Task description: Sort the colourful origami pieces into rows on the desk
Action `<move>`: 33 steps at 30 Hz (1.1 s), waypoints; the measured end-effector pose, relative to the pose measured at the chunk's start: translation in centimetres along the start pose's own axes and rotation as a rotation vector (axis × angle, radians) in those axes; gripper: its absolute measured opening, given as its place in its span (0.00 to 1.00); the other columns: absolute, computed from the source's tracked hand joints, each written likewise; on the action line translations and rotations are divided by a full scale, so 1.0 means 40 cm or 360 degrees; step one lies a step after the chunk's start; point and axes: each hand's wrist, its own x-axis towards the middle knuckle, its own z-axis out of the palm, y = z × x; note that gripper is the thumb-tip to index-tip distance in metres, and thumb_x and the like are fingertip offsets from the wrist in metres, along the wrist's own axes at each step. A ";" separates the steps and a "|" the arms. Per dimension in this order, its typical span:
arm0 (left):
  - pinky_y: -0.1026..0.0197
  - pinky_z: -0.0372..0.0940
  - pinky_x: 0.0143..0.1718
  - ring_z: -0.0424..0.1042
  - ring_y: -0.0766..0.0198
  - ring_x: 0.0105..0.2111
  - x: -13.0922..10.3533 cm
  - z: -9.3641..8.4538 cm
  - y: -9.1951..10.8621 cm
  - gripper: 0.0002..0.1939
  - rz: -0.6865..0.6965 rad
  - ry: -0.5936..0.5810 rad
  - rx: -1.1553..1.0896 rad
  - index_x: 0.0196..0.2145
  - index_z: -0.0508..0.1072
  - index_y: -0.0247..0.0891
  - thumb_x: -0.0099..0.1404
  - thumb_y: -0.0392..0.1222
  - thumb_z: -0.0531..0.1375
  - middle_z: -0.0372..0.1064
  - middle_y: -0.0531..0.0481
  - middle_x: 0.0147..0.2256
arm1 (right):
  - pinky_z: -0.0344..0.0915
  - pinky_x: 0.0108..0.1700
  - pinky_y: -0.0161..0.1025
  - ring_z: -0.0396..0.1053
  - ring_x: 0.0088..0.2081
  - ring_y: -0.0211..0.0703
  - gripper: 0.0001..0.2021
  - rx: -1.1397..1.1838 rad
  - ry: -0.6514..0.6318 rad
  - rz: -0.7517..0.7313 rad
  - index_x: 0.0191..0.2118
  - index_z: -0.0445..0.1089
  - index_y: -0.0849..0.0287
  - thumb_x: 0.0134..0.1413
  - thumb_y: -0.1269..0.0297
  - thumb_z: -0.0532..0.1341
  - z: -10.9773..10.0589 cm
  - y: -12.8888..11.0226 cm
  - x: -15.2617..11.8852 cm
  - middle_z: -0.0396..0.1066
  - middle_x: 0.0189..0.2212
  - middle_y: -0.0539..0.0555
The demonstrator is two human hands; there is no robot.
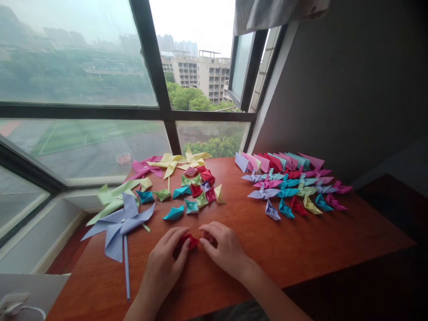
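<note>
A small red folded-paper boat (191, 241) is between my hands near the front of the wooden table. My left hand (170, 255) grips it from the left, thumb in front and fingers behind, covering part of it. At its right end, my right hand (220, 247) has thumb and fingertips curled close together, touching or almost touching the paper tip. Just beyond my hands lie a blue paper boat (174, 213) and a teal paper boat (191, 206).
A lavender pinwheel (123, 223) lies at the left, near green, pink and yellow ones. Several paper boats cluster at centre. Rows of folded cranes (264, 192) and boats (313, 205) fill the right side. Windows (200, 80) border the table (247, 294) at the back.
</note>
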 end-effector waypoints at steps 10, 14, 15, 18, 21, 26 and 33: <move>0.59 0.74 0.44 0.78 0.57 0.42 0.006 -0.016 0.028 0.12 0.0033 -0.0104 -0.0152 0.47 0.74 0.40 0.69 0.42 0.55 0.76 0.43 0.44 | 0.67 0.41 0.37 0.70 0.37 0.42 0.09 0.0023 0.0097 -0.0152 0.46 0.71 0.56 0.61 0.66 0.58 -0.028 -0.012 -0.043 0.73 0.35 0.53; 0.60 0.74 0.44 0.78 0.57 0.42 0.008 -0.017 0.028 0.12 0.0031 -0.0081 -0.0154 0.45 0.75 0.40 0.70 0.42 0.54 0.77 0.43 0.43 | 0.67 0.42 0.38 0.70 0.39 0.42 0.09 -0.0111 0.0025 -0.0278 0.45 0.72 0.53 0.61 0.66 0.58 -0.023 -0.015 -0.049 0.73 0.37 0.53; 0.60 0.74 0.43 0.78 0.57 0.42 0.008 -0.016 0.026 0.12 0.0031 -0.0078 -0.0148 0.45 0.75 0.40 0.69 0.42 0.54 0.77 0.43 0.43 | 0.66 0.42 0.38 0.70 0.38 0.42 0.09 -0.0146 0.0023 -0.0301 0.44 0.73 0.52 0.62 0.67 0.57 -0.019 -0.014 -0.049 0.73 0.36 0.53; 0.61 0.74 0.43 0.78 0.58 0.42 0.007 -0.012 0.020 0.12 0.0052 -0.0073 -0.0133 0.45 0.75 0.40 0.69 0.41 0.54 0.77 0.44 0.42 | 0.66 0.41 0.37 0.69 0.37 0.42 0.10 -0.0216 0.0049 -0.0338 0.40 0.74 0.52 0.64 0.68 0.55 -0.010 -0.010 -0.045 0.72 0.35 0.53; 0.62 0.73 0.44 0.78 0.59 0.41 0.006 -0.009 0.014 0.12 0.0081 -0.0056 -0.0114 0.45 0.75 0.40 0.68 0.40 0.55 0.77 0.45 0.42 | 0.65 0.41 0.37 0.69 0.37 0.42 0.09 -0.0242 0.0055 -0.0321 0.40 0.73 0.53 0.64 0.68 0.55 -0.009 -0.008 -0.043 0.72 0.35 0.53; 0.61 0.74 0.44 0.78 0.59 0.41 0.005 -0.007 0.009 0.12 0.0101 -0.0044 -0.0097 0.45 0.75 0.40 0.69 0.40 0.54 0.77 0.45 0.42 | 0.65 0.40 0.37 0.69 0.37 0.42 0.08 -0.0262 -0.0005 -0.0284 0.40 0.72 0.53 0.63 0.68 0.55 -0.012 -0.010 -0.044 0.72 0.34 0.52; 0.59 0.74 0.45 0.79 0.57 0.41 0.001 -0.005 0.004 0.14 0.0090 0.0022 0.0008 0.48 0.74 0.40 0.70 0.45 0.55 0.77 0.44 0.45 | 0.66 0.39 0.38 0.70 0.36 0.43 0.07 -0.0261 0.0229 -0.0243 0.37 0.71 0.55 0.62 0.71 0.56 -0.068 0.015 -0.064 0.73 0.32 0.53</move>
